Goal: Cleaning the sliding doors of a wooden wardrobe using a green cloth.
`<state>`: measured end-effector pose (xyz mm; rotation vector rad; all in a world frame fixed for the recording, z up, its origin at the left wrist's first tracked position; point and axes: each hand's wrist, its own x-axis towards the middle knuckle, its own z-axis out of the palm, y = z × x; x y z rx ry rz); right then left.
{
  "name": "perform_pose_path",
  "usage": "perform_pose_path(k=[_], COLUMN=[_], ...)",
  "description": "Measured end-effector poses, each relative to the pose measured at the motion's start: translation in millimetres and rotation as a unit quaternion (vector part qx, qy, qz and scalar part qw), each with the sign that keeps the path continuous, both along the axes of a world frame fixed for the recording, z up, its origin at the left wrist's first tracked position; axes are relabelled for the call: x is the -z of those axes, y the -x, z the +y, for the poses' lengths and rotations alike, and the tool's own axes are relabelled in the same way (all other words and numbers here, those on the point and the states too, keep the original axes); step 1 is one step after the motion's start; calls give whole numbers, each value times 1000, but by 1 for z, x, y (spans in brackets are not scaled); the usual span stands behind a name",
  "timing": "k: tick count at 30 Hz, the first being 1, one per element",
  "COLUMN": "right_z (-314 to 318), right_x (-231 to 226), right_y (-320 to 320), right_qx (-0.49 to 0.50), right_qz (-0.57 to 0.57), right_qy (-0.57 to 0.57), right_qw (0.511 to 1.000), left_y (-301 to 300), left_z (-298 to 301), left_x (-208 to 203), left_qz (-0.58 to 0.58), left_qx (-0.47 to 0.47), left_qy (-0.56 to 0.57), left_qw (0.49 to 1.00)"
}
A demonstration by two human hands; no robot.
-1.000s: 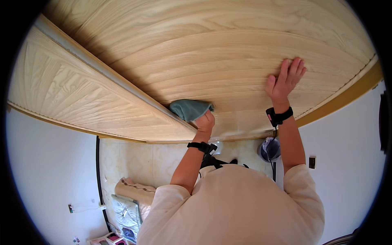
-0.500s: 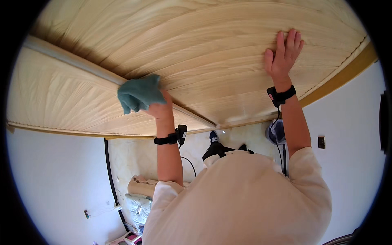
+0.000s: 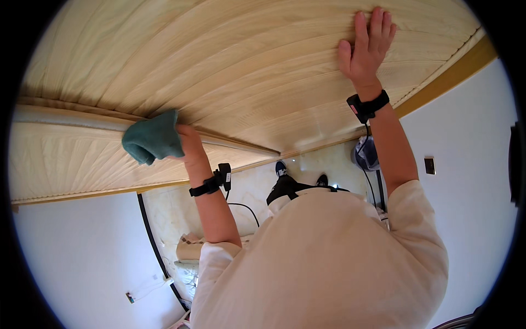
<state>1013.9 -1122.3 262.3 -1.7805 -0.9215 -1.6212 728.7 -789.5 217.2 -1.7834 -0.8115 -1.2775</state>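
A green cloth [image 3: 150, 137] is in my left hand [image 3: 189, 143], which presses it against the pale strip [image 3: 71, 118] running along the wooden panels. The cloth covers most of the fingers on that side. My right hand [image 3: 366, 55] lies flat on the large light wood panel [image 3: 257, 71], fingers spread and nothing in it. Each wrist wears a black strap with a small box, and a cable hangs from each.
White walls [image 3: 82, 247] stand on both sides, the right one bearing a dark socket plate [image 3: 430, 165]. A bin with a bag [image 3: 366, 153] stands on the pale floor [image 3: 318, 164] under my right arm. Folded bedding [image 3: 189, 249] lies at the lower left.
My left hand has slid the cloth leftward along the strip. The right hand sits higher and slightly farther left in view, still flat on the panel.
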Motion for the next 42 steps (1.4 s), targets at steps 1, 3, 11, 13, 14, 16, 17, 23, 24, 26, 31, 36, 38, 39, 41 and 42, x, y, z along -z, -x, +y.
perform_pose_path(k=[1,3,11,13,14,16,17,23,24,26,31,36,38,39,41,42], right_z=[-2,-6,-3,-4,-5,-15,-19,10,6,-10,-54,-150,-202,-196,-173,-166], right_x=[1,1,5,6,7,8,8,-7,-5,1,69,206,262,261,240,239], right_y=[2,1,1,-1,-2,-6,-8,8,7,3,53,126,186,206,226,240], right_qx=[35,39,28,22,26,26,36,-50,-54,-43,-157,-58,-4,-14,-82,-85], right_qz=[29,30,43,37,41,38,42,98,125,149,362,682,730,739,781,788], right_qy=[25,23,18,18,22,23,26,44,63,88,86,195,197,160,66,22], right_qw=[999,999,999,999,999,999,998,993,989,984,915,703,654,654,615,609], left_y=[-2,-18,-81,-78,-67,-71,-77,-44,-51,-57,-37,-62,-94,-103,-108,-100], left_z=[-2,-19,-44,-33,-21,-23,-31,-16,-29,-56,-71,-91,-171,-181,-187,-185], left_x=[0,-15,-8,24,54,98,111,241,248,250,263,236,147,122,131,147], left_qz=[3,-54,-8,-86,139,343,230,239,278,329,240,280,340,364,297,236], left_qx=[3,143,217,332,64,-193,75,266,256,244,391,534,670,729,770,763], left_qy=[3,43,18,167,-23,-214,-90,133,187,222,317,337,360,363,465,571], left_qw=[1000,987,976,924,988,894,966,925,907,885,830,723,553,453,322,189])
